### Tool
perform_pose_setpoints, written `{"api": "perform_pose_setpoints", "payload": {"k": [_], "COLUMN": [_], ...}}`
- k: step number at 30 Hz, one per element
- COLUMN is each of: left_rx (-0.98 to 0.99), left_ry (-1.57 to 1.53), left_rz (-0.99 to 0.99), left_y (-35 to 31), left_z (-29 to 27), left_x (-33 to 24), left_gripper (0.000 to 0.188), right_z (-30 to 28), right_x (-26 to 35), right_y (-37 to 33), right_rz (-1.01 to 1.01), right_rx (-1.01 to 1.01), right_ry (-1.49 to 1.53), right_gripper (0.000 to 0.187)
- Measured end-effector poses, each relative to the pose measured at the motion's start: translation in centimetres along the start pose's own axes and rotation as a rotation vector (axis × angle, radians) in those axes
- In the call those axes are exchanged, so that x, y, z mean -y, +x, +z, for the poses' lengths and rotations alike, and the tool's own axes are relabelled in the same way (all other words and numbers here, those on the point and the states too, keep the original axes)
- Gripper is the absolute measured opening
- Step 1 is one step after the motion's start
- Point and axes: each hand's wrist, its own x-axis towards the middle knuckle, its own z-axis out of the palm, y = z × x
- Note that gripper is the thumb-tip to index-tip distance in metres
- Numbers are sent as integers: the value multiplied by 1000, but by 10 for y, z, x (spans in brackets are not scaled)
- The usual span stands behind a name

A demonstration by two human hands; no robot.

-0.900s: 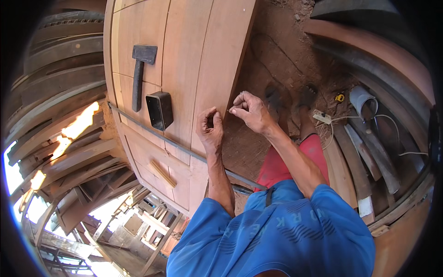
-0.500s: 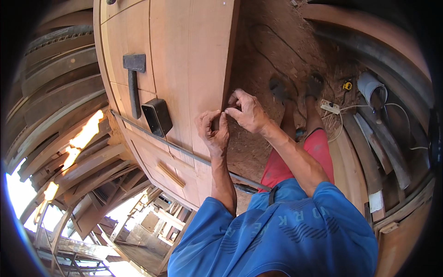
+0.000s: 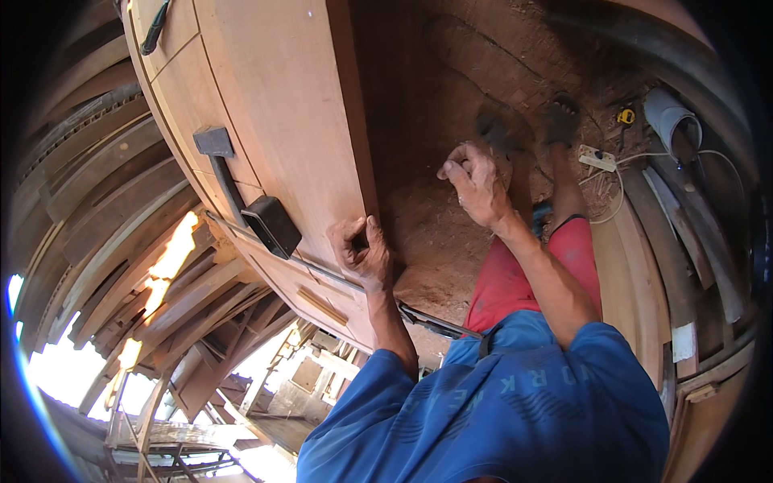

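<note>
My left hand [image 3: 360, 253] is by the near right edge of a large pale wooden panel [image 3: 278, 101]. Its fingers curl toward the raised thumb as in a pinch. Anything between the tips is too small to make out. To the right, over the floor, hangs my right hand [image 3: 477, 185], its thumb pressed against bent fingers. What it holds, if anything, is hidden. A hammer [image 3: 227, 181] with a dark head lies on the panel, its handle end beside a black open box [image 3: 272, 227]. A thin dark metal bar [image 3: 330, 275] runs across the panel near the box.
A small wooden strip [image 3: 322, 307] lies on the panel's near part. Curved timber planks [image 3: 97, 193] stack at left, with more at right. On the floor are a yellow tape measure [image 3: 626, 117], a white power strip [image 3: 597, 158] with cable, and a grey pipe piece [image 3: 675, 125].
My hands have parted from their meeting point at the panel's edge. The right has moved right, away from the panel; the left sits slightly lower. The whole view has shifted and turned.
</note>
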Motion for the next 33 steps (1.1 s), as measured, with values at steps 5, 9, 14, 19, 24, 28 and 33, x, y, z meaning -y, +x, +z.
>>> {"api": "perform_pose_setpoints", "payload": {"k": [5,9,14,19,24,28,33], "left_rx": [22,11,21,-7,-49,-33,-274], "left_ry": [61,32,58,105,153,164,-211], "left_rz": [72,58,37,75,180,115,-95], "left_y": [-1,-2,1,3,2,-2,7], "left_z": [-5,-4,-1,5,3,8,15], "left_x": [1,-2,-15,-14,-7,-19,-12], "left_gripper": [20,18,18,21,26,25,10], "right_z": [-7,-4,12,10,-8,-18,-22], "right_x": [-4,-1,-2,-1,22,33,60], "right_y": [0,-8,-21,-23,-17,-18,-26], "right_rz": [56,53,-73,-8,37,-31,-16], "right_rx": [1,46,151,203,178,156,148], "right_ry": [17,21,-81,-11,-75,-145,-315], "right_gripper": [20,16,14,16,18,15,13]}}
